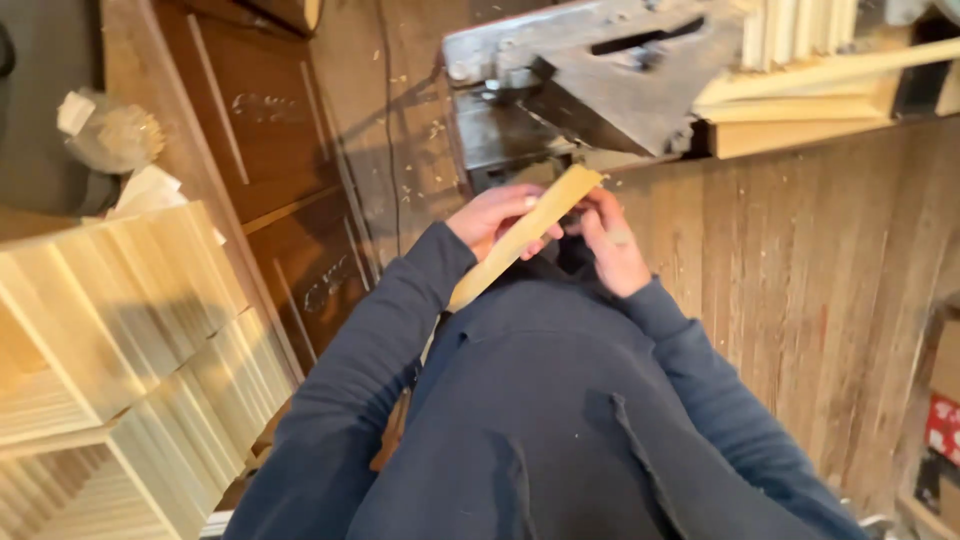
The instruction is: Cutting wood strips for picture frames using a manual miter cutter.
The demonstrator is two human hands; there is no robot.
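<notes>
Dark blue sweatshirt [560, 400] fills the foreground. Both hands grasp a pale wood strip [524, 235] w/ left hand [495, 218] around its middle, right hand [610, 245] at its upper end. Grey metal saw machine [600, 80] just beyond the grip; stacked wood slats [110, 330] well to the left. Cardboard box [940, 420] far right, contents unclear.

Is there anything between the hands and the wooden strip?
No. The left hand holds the strip and the right hand touches its upper end; nothing visible lies between.
</notes>
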